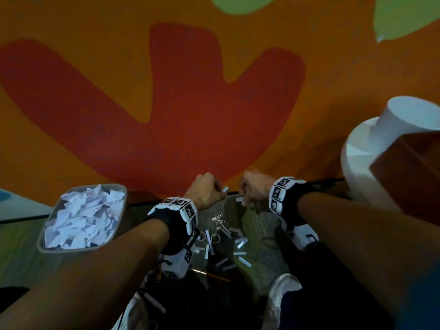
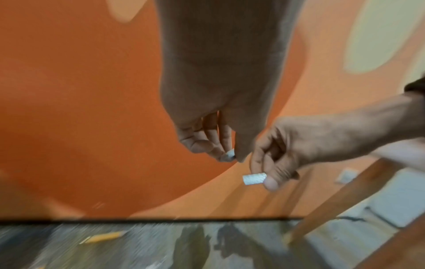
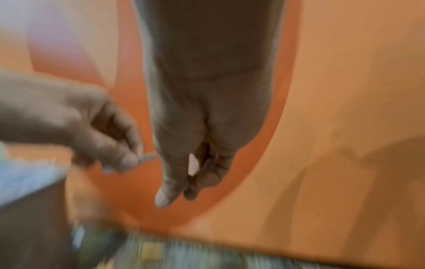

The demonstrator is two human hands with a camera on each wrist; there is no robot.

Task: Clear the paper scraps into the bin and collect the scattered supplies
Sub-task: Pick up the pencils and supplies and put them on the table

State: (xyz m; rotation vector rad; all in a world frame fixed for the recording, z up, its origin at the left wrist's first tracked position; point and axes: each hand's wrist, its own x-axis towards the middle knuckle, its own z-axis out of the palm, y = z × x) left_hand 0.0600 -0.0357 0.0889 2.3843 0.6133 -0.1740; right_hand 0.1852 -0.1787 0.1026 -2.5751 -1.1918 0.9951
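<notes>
Head view looks steeply down over both forearms onto the desk (image 1: 259, 253). Each wrist view looks close along its own hand. All three share both hands: left hand (image 1: 206, 190), right hand (image 1: 256, 186).

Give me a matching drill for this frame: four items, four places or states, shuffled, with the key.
Items:
1. grey wire-mesh bin
2. yellow wooden pencil
3. left hand
4. white round pedestal

Places or states:
A. standing at far right
B. lying on the glass table among strips
C. full of torn white paper
D. pinching a small white paper strip

Pairs: 1-C, 2-B, 3-D, 4-A

One bin (image 1: 82, 248), perhaps twenty strips (image 1: 244, 261).
</notes>
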